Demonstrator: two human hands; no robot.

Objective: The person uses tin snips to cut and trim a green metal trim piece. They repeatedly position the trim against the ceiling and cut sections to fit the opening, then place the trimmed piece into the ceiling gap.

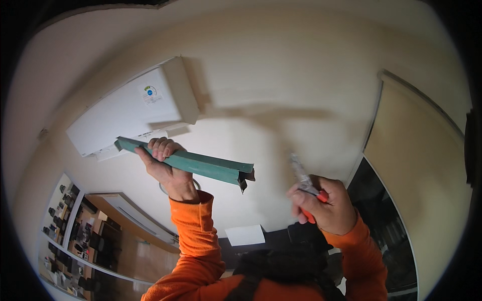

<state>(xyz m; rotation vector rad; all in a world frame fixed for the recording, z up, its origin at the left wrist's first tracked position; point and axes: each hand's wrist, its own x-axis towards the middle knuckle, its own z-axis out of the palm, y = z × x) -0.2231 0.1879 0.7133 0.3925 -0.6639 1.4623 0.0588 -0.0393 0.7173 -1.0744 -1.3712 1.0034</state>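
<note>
My left hand point(173, 173) is wrapped around a long green sheet-metal channel point(208, 166), gripping it left of its middle. The channel slants down to the right, and its right end shows folded edges and a dark inside. On the right, my right hand point(334, 205) is closed around a red-handled hand tool point(302, 173) with a silvery head pointing up. Its exact kind is hard to make out, though it resembles snips. A gap separates the tool from the channel's right end.
A white wall-mounted air conditioner point(135, 108) is at the upper left, behind the channel's left end. A pale roller blind point(422, 160) hangs at the right over dark glass. Lower left, a glazed partition point(75, 226) shows desks and chairs. A white sheet point(245, 235) lies low in the middle.
</note>
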